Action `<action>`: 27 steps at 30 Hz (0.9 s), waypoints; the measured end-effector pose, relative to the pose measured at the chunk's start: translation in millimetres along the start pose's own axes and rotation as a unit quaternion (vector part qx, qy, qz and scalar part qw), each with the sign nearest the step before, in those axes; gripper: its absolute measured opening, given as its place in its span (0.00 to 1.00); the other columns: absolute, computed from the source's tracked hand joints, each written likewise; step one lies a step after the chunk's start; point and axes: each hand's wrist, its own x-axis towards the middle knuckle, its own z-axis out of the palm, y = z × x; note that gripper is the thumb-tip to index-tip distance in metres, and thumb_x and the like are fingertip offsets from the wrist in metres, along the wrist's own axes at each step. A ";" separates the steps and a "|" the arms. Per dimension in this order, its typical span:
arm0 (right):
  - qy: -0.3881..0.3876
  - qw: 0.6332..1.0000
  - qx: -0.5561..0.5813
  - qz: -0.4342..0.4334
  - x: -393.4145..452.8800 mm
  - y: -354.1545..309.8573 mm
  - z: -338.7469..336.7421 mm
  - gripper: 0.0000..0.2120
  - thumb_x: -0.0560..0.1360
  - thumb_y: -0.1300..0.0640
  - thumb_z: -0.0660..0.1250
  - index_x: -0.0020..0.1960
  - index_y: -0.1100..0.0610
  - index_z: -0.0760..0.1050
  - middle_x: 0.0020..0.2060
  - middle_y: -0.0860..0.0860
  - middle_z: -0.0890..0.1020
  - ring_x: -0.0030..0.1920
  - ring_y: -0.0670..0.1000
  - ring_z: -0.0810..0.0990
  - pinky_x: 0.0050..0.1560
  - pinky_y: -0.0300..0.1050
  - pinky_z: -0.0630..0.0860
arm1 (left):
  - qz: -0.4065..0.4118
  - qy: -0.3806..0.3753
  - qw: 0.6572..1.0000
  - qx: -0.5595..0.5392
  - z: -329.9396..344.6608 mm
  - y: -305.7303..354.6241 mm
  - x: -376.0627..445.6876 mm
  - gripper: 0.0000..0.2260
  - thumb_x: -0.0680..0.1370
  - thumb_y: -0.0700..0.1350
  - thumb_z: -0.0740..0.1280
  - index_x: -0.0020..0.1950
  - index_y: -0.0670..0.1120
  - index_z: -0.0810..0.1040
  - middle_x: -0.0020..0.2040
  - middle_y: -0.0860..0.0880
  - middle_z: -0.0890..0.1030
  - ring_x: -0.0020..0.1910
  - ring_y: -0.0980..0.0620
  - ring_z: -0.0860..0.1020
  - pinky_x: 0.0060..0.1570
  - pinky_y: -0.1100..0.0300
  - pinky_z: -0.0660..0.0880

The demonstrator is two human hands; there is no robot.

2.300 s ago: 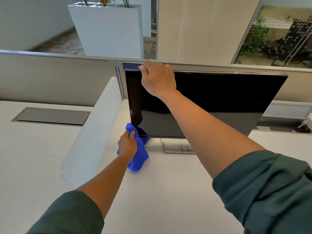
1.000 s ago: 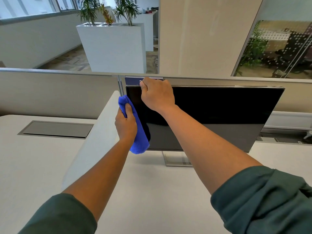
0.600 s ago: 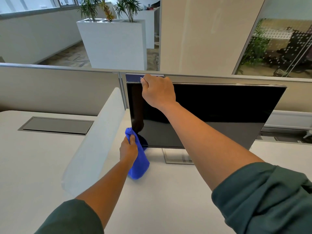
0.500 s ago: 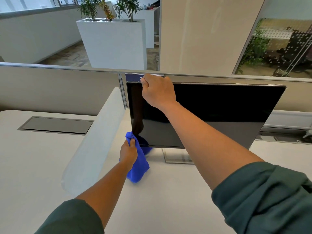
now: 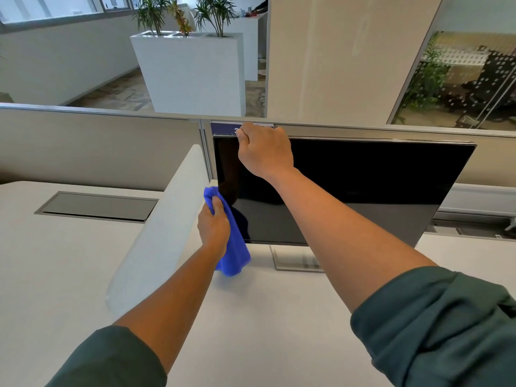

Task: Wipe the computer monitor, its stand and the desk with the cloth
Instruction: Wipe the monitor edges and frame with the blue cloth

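A dark, switched-off monitor (image 5: 363, 188) stands on the white desk (image 5: 265, 317), with its flat silver stand base (image 5: 296, 259) showing under the lower edge. My right hand (image 5: 265, 152) grips the monitor's top edge near its left corner. My left hand (image 5: 213, 226) holds a bunched blue cloth (image 5: 233, 247) against the lower left part of the screen and its left edge. The cloth's tail hangs down to just above the desk.
A white frosted divider (image 5: 162, 236) runs along the desk just left of the monitor. A grey cable hatch (image 5: 97, 206) lies in the neighbouring desk. A beige partition (image 5: 97, 146) stands behind; another cable tray (image 5: 469, 227) sits at the right.
My left hand swept the cloth up the screen's left edge, down to the bottom corner, and now has risen again a little. My right hand has stayed on the top edge.
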 end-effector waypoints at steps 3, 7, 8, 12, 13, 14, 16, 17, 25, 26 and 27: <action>0.005 1.000 0.000 -0.003 0.5 -0.5 -1.0 0.16 0.82 0.50 0.51 0.50 0.53 0.76 0.41 0.49 0.82 0.41 0.53 0.77 0.49 0.51 0.67 | 0.052 0.013 0.998 -0.045 -0.7 38.7 3.7 0.16 0.83 0.59 0.55 0.44 0.50 0.72 0.36 0.52 0.76 0.34 0.56 0.74 0.34 0.62 0.69; 0.010 1.000 0.000 -0.005 0.7 -0.5 -2.5 0.16 0.82 0.51 0.51 0.50 0.54 0.76 0.42 0.50 0.83 0.43 0.55 0.78 0.49 0.51 0.66 | 0.118 0.029 0.989 -0.080 -3.7 94.0 12.0 0.16 0.82 0.59 0.57 0.43 0.51 0.73 0.35 0.55 0.76 0.29 0.63 0.73 0.32 0.68 0.69; 0.007 1.000 0.001 -0.004 0.9 -0.8 -3.3 0.15 0.82 0.51 0.51 0.50 0.54 0.76 0.43 0.50 0.83 0.44 0.55 0.78 0.50 0.51 0.66 | 0.132 0.031 0.987 -0.085 -4.3 104.9 13.3 0.16 0.82 0.60 0.57 0.42 0.51 0.72 0.34 0.55 0.75 0.28 0.63 0.72 0.33 0.67 0.69; -0.028 1.000 -0.006 0.003 2.8 -3.2 -9.1 0.15 0.81 0.51 0.52 0.51 0.54 0.76 0.47 0.52 0.82 0.49 0.57 0.78 0.52 0.53 0.68 | 0.192 0.029 0.977 -0.090 -5.9 135.4 13.1 0.16 0.82 0.58 0.59 0.38 0.52 0.70 0.31 0.58 0.73 0.27 0.62 0.70 0.32 0.67 0.68; -0.041 0.999 0.010 0.011 3.7 -3.5 -11.4 0.15 0.81 0.51 0.53 0.54 0.54 0.76 0.51 0.52 0.81 0.52 0.57 0.78 0.53 0.53 0.68 | 0.205 0.028 0.974 -0.090 -6.3 141.3 11.6 0.16 0.82 0.58 0.60 0.38 0.52 0.70 0.30 0.58 0.73 0.27 0.62 0.69 0.32 0.68 0.67; -0.051 0.998 0.042 0.021 4.4 -3.7 -13.8 0.14 0.80 0.51 0.54 0.59 0.53 0.75 0.55 0.53 0.80 0.55 0.57 0.77 0.56 0.53 0.69 | 0.217 0.027 0.972 -0.088 -6.5 147.0 9.9 0.16 0.82 0.57 0.60 0.37 0.52 0.70 0.29 0.58 0.72 0.27 0.61 0.69 0.32 0.67 0.68; -0.058 0.987 0.141 0.050 4.3 -4.3 -20.0 0.18 0.79 0.51 0.58 0.68 0.53 0.69 0.63 0.53 0.74 0.61 0.56 0.75 0.61 0.53 0.71 | 0.241 0.021 0.967 -0.077 -6.7 156.8 4.8 0.16 0.82 0.57 0.59 0.38 0.52 0.71 0.31 0.57 0.73 0.29 0.60 0.70 0.34 0.64 0.69; -0.051 0.979 0.188 0.065 3.2 -5.2 -23.4 0.21 0.78 0.51 0.60 0.71 0.54 0.66 0.66 0.53 0.72 0.64 0.55 0.73 0.62 0.52 0.71 | 0.255 0.016 0.965 -0.066 -6.8 160.5 1.1 0.15 0.82 0.57 0.59 0.39 0.52 0.72 0.32 0.56 0.75 0.30 0.60 0.71 0.36 0.63 0.69; 0.033 0.926 0.364 0.098 -8.9 -6.0 -60.2 0.16 0.75 0.55 0.63 0.62 0.49 0.69 0.56 0.45 0.78 0.55 0.44 0.78 0.55 0.47 0.76 | 0.372 -0.070 0.926 -0.016 -5.4 195.9 -41.8 0.15 0.83 0.55 0.59 0.45 0.47 0.77 0.35 0.54 0.79 0.34 0.58 0.75 0.38 0.66 0.70; 0.053 0.920 0.377 0.093 -11.9 -4.6 -69.0 0.13 0.75 0.55 0.63 0.57 0.42 0.69 0.52 0.40 0.78 0.51 0.39 0.78 0.51 0.40 0.75 | 0.386 -0.076 0.919 -0.012 -3.8 202.4 -48.9 0.14 0.83 0.55 0.60 0.45 0.48 0.77 0.35 0.55 0.79 0.34 0.59 0.75 0.37 0.67 0.70; 0.072 0.918 0.380 0.088 -15.2 -2.8 -78.6 0.15 0.75 0.54 0.63 0.53 0.34 0.69 0.48 0.36 0.78 0.49 0.36 0.77 0.48 0.34 0.73 | 0.399 -0.080 0.913 -0.010 -1.9 209.1 -56.3 0.13 0.83 0.55 0.60 0.44 0.50 0.77 0.34 0.55 0.78 0.33 0.60 0.75 0.36 0.69 0.69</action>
